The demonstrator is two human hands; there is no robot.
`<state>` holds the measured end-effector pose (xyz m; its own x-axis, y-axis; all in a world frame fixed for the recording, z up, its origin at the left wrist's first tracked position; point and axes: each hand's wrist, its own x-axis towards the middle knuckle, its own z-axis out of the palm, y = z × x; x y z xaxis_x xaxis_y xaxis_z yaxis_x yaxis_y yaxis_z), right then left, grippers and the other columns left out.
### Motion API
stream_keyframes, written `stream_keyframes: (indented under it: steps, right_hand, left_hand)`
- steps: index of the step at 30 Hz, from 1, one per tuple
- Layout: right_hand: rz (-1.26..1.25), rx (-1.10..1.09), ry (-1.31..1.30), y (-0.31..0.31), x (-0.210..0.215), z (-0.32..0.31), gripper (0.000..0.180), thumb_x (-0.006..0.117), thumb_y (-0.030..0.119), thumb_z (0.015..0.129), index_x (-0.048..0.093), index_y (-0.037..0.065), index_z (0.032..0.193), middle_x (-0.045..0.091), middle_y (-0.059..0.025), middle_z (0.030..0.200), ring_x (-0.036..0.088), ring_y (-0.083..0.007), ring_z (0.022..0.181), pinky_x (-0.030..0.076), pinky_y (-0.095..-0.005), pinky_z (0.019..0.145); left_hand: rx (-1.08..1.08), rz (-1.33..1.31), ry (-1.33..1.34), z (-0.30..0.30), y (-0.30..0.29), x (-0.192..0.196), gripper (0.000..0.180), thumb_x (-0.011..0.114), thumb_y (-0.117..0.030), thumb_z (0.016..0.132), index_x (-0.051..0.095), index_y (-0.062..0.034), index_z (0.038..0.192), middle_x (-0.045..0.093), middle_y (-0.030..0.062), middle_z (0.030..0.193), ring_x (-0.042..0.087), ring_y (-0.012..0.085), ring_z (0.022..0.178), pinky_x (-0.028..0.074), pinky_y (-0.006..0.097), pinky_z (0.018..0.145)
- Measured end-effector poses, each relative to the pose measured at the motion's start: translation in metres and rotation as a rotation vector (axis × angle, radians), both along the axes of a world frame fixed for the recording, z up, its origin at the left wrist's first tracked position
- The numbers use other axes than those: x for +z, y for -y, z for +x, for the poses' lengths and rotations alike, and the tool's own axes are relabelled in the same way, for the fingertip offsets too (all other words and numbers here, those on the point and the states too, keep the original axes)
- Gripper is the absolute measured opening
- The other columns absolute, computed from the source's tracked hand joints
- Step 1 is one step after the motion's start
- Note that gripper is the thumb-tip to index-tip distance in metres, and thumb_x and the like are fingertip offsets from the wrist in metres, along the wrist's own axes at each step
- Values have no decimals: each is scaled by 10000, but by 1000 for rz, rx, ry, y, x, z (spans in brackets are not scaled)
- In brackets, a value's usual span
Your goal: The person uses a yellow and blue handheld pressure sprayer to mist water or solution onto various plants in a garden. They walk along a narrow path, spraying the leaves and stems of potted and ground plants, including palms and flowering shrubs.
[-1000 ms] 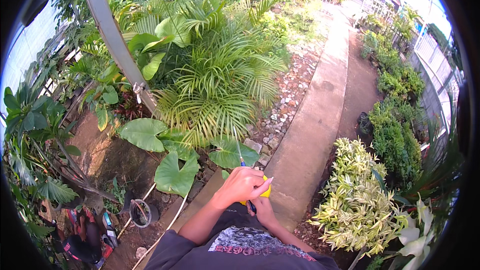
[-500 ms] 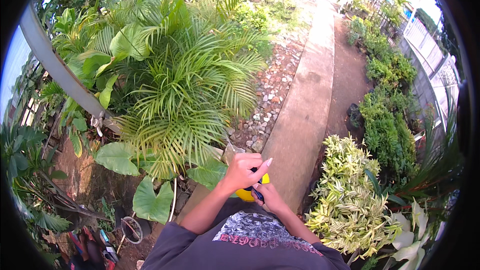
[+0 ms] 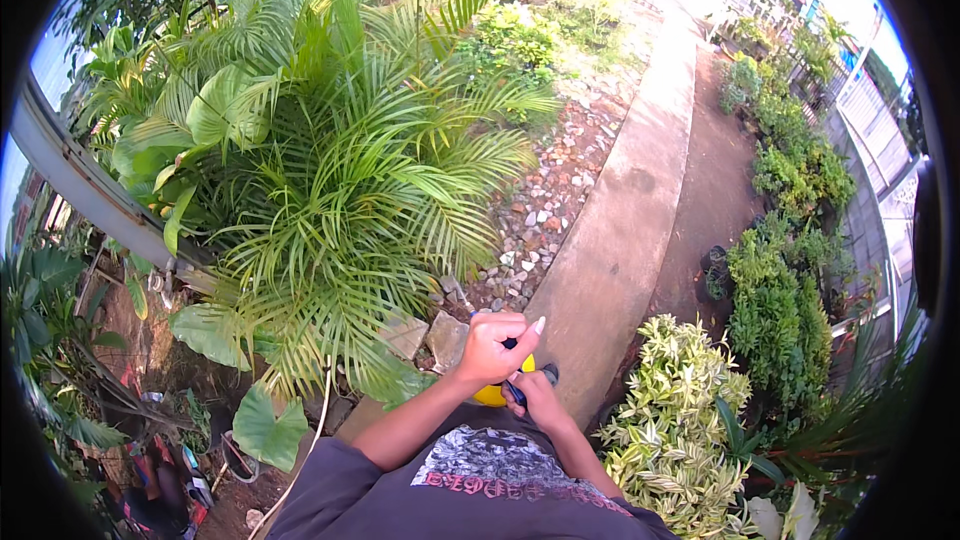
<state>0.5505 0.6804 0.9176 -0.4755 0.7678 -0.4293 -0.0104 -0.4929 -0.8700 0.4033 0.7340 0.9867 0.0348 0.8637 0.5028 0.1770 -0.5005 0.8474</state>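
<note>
My left hand (image 3: 494, 348) is closed in front of my body, its fingers wrapped round something dark that shows only at the thumb. A thin pale rod (image 3: 462, 295) sticks out past its knuckles toward the stones. Just below and to the right, my right hand (image 3: 537, 400) grips a dark blue handle (image 3: 514, 393). Beneath both hands a rounded yellow object (image 3: 490, 396) shows in part; my hands and shirt hide the rest, so its kind is unclear. The tip of a grey shoe (image 3: 550, 373) shows on the path beside it.
A concrete path (image 3: 610, 220) runs ahead, with loose stones (image 3: 530, 220) and a large palm (image 3: 350, 180) on its left. A variegated shrub (image 3: 680, 420) and green bushes (image 3: 775, 280) line the right. A metal beam (image 3: 90, 180) slants at left. Another person (image 3: 160, 490) is at lower left.
The view has shifted a little, so the path and right-hand bushes sit differently in it. Both hands keep their grip and stay close together. A shoe tip now shows by the yellow object.
</note>
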Motion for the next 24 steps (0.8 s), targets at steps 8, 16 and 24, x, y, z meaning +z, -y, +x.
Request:
stream_keyframes:
  steps: [8,16,24]
  right_hand:
    - [88,130,-79,-117,8,88,502,411,366,1021,541,30,671,491,-5,548,457,-98,493,350,-257,497]
    - [197,433,133,-255,19,189,508,471,371,986,530,62,587,473,10,501,455,-92,481,364,-270,507]
    - [104,381,107,-350,16,244,476,499,351,983,546,60,609,482,16,513,454,-81,472,344,-258,481]
  left_hand:
    - [162,1,-24,93,-98,8,361,628,-2,848,473,29,523,398,64,466,359,149,383,264,322,411]
    - [332,89,22,177,-192,13,360,647,22,813,461,5,505,411,67,468,382,180,393,283,332,420]
    - [331,90,18,231,-284,15,367,653,2,821,446,7,518,388,73,472,373,188,391,284,336,422]
